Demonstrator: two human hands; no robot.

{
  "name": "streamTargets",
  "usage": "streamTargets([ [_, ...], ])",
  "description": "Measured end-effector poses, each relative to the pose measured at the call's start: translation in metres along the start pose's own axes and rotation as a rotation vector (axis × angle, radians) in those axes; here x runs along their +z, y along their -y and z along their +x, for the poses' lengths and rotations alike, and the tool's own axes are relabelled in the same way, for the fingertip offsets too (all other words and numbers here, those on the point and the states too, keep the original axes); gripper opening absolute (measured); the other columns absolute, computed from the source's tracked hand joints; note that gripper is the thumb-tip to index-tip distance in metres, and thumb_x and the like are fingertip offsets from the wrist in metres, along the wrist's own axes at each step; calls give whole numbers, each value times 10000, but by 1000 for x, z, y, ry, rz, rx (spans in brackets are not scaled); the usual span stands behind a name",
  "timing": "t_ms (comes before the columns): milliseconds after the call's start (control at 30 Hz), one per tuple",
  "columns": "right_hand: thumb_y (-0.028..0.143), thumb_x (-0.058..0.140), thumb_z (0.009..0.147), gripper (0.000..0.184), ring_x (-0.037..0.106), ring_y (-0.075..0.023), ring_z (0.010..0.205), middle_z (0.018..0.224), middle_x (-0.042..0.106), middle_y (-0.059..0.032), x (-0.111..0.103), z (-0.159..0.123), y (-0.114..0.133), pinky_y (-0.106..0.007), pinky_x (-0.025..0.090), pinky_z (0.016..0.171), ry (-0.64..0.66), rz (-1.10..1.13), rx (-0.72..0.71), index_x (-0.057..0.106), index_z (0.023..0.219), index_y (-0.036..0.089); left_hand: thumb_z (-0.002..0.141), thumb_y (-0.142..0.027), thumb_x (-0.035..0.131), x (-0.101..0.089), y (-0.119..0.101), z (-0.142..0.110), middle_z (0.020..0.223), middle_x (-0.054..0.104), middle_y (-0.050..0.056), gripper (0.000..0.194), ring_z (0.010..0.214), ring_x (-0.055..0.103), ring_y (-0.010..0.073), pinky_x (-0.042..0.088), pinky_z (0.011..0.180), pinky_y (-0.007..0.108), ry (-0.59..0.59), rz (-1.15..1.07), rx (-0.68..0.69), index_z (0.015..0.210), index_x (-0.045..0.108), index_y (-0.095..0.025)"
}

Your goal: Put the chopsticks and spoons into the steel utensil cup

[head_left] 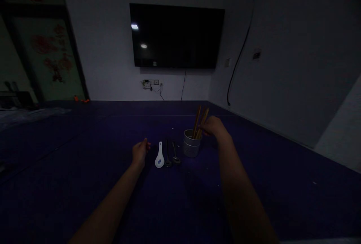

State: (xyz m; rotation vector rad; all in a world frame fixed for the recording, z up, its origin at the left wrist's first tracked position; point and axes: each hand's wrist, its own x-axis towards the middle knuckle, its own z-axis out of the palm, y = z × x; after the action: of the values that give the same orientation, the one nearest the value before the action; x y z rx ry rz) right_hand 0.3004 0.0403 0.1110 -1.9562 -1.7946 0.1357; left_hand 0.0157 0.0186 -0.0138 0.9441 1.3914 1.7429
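Observation:
A metal utensil holder (191,148) with a perforated lower part stands upright on the dark blue floor. Several wooden chopsticks (197,120) stick up out of it. My right hand (213,126) is closed at the chopsticks on the right side, just above the rim. Left of the holder, a white soup spoon (160,160) with a blue mark lies beside a dark spoon (168,163) and a metal spoon (176,159), handles pointing away from me. My left hand (140,152) rests with curled fingers just left of the white spoon, apart from it, and nothing shows in it.
A television (177,37) hangs on the far wall above sockets (152,82) and loose wires. A black cable (239,54) runs down the right wall. Clear plastic sheeting (31,115) lies at far left, and small orange things (84,101) sit by the door.

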Motion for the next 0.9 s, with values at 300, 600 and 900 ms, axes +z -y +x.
streamTargets([
  [300, 382, 628, 743, 339, 631, -143, 532, 542, 647, -85, 5, 5, -3, -196, 452, 532, 64, 24, 26, 635, 511, 136, 600, -576, 626, 0, -1, -1, 484, 534, 1, 444, 420, 428, 77, 312, 445, 210, 11, -16, -22, 564, 602, -134],
  [600, 391, 619, 760, 338, 606, -129, 465, 569, 658, -93, 8, 5, -2, -204, 445, 493, 127, 60, 36, 648, 569, 113, 612, -616, 598, 0, -2, -4, 493, 551, 17, 483, 420, 438, 87, 311, 437, 216, 22, 41, 14, 581, 610, -135],
  [900, 389, 610, 776, 337, 590, -116, 452, 564, 653, -80, 8, 4, 0, -195, 439, 471, 175, 88, 24, 642, 581, 115, 629, -622, 576, 1, 0, -5, 508, 572, 32, 487, 444, 467, 104, 318, 442, 218, 87, 136, 85, 581, 618, -139],
])
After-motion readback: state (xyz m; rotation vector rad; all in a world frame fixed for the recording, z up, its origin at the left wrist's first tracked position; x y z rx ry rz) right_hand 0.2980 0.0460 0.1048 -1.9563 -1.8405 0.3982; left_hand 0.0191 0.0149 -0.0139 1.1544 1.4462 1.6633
